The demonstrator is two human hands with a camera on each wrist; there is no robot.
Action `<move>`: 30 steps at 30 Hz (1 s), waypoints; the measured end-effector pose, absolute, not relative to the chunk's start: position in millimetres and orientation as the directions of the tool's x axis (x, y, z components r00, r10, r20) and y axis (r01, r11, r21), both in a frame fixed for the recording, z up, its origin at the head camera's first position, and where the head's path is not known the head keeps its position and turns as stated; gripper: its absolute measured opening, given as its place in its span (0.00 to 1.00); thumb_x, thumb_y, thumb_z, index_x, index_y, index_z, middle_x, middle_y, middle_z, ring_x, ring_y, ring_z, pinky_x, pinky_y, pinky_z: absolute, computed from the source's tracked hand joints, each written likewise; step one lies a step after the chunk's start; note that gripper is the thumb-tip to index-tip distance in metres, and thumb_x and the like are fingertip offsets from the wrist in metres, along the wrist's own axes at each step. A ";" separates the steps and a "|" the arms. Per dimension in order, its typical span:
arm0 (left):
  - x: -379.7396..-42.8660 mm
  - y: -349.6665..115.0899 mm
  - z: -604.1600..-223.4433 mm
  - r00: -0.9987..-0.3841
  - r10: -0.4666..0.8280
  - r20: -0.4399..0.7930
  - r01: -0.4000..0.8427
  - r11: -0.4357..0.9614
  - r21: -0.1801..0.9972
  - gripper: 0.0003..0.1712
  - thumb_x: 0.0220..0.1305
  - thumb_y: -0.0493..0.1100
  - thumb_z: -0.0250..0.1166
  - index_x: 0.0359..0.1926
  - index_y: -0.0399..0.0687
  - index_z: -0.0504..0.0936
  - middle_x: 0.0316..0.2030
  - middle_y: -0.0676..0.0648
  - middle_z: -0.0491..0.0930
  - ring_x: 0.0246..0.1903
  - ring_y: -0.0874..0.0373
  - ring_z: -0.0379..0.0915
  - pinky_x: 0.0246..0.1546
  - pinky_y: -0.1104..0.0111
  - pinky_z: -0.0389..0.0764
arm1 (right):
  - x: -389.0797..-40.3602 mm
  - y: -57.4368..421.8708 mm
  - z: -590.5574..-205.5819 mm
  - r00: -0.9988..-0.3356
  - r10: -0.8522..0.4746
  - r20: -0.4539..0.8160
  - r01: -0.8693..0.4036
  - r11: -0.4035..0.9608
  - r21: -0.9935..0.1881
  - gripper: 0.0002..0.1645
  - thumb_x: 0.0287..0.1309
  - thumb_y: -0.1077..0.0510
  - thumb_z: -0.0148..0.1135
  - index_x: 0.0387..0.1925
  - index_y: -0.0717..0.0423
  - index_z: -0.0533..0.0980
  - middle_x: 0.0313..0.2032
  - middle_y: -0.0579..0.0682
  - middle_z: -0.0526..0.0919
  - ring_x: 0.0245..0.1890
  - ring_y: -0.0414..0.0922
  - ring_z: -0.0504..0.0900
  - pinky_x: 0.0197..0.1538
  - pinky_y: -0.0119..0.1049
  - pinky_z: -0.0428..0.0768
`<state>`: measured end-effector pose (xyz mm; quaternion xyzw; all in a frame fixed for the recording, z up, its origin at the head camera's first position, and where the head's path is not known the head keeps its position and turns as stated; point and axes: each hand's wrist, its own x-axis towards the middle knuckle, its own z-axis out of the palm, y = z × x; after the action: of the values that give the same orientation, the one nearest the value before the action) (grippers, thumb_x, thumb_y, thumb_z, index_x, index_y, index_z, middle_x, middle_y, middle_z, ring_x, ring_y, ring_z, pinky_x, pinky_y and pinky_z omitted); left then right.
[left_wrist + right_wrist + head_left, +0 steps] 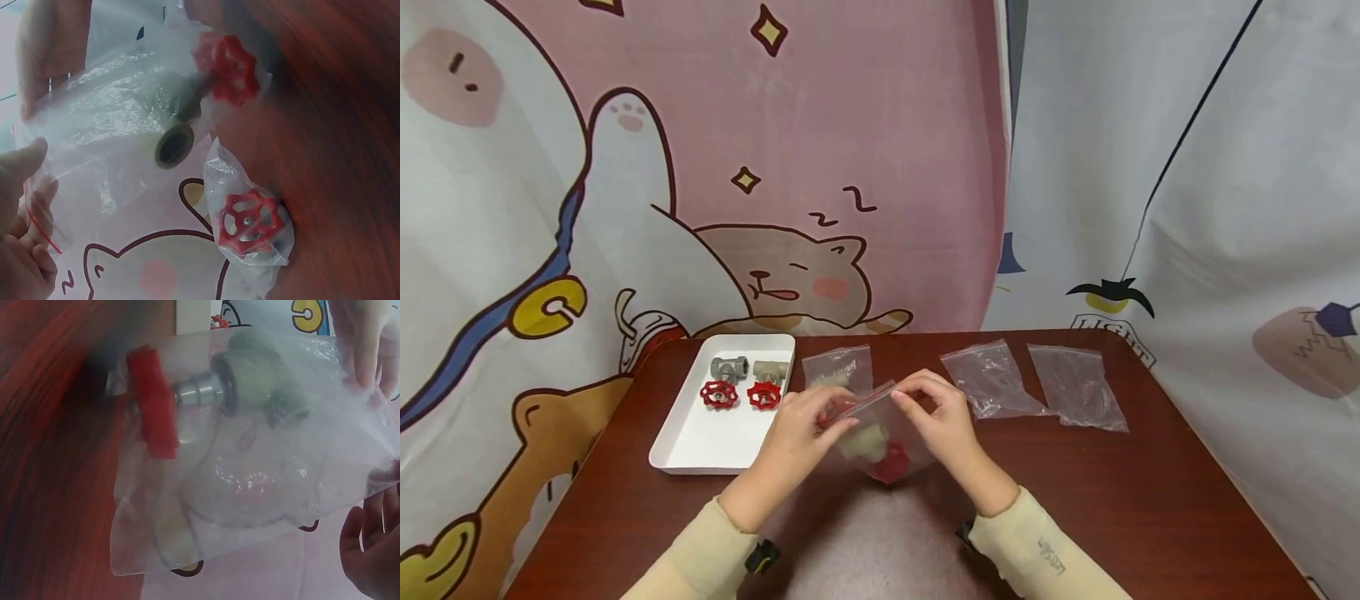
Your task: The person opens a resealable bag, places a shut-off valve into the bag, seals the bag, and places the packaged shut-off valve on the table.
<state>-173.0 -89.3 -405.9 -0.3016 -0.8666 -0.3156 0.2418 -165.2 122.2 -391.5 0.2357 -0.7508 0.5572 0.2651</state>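
One clear bag — a red-wheeled valve inside — is between the left hand and right hand, which pinch its top edge. A white tray lies left; rightward, the table stretches to its right edge.

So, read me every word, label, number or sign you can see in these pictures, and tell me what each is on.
"LIGHT": on the white curtain, partly hidden.
"Z Z": on the pink curtain, above the sleeping cat.
The right sleeve has dark lettering, too small and blurred to read.
The held bag shows no readable text.
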 end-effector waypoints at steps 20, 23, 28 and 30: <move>-170.8 -86.6 -416.8 -0.809 0.328 0.489 0.588 0.477 0.653 0.10 0.51 0.37 0.73 0.30 0.52 0.79 0.24 0.58 0.73 0.25 0.66 0.69 0.25 0.74 0.74 | -177.6 137.0 -398.1 -0.866 -0.163 0.473 -0.499 0.242 -0.832 0.03 0.57 0.64 0.63 0.33 0.61 0.81 0.33 0.54 0.84 0.29 0.35 0.76 0.30 0.28 0.76; -171.1 -86.9 -417.8 -0.818 0.309 0.485 0.574 0.485 0.660 0.11 0.51 0.37 0.73 0.29 0.51 0.77 0.24 0.57 0.74 0.25 0.65 0.69 0.25 0.73 0.75 | -170.0 133.4 -384.9 -0.888 -0.164 0.430 -0.458 0.243 -0.855 0.04 0.56 0.67 0.63 0.33 0.66 0.80 0.34 0.59 0.83 0.29 0.36 0.76 0.31 0.27 0.76; -172.2 -87.8 -419.9 -0.814 0.296 0.500 0.579 0.489 0.653 0.11 0.51 0.38 0.73 0.29 0.51 0.76 0.24 0.57 0.74 0.24 0.65 0.69 0.24 0.72 0.75 | -166.8 131.4 -381.1 -0.886 -0.176 0.429 -0.462 0.239 -0.854 0.04 0.52 0.68 0.65 0.32 0.66 0.80 0.32 0.59 0.83 0.28 0.36 0.75 0.30 0.28 0.77; -173.2 -88.6 -421.1 -0.809 0.296 0.508 0.586 0.483 0.651 0.11 0.51 0.38 0.73 0.29 0.50 0.77 0.24 0.57 0.74 0.23 0.65 0.69 0.24 0.72 0.75 | -166.6 131.0 -380.9 -0.880 -0.180 0.440 -0.473 0.241 -0.848 0.04 0.51 0.68 0.66 0.31 0.65 0.80 0.31 0.58 0.83 0.27 0.36 0.75 0.29 0.29 0.77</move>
<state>-173.2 -88.6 -421.1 -0.2607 -0.8449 -0.4365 0.1661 -166.6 131.0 -380.9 0.2101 -0.7774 0.5792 0.1263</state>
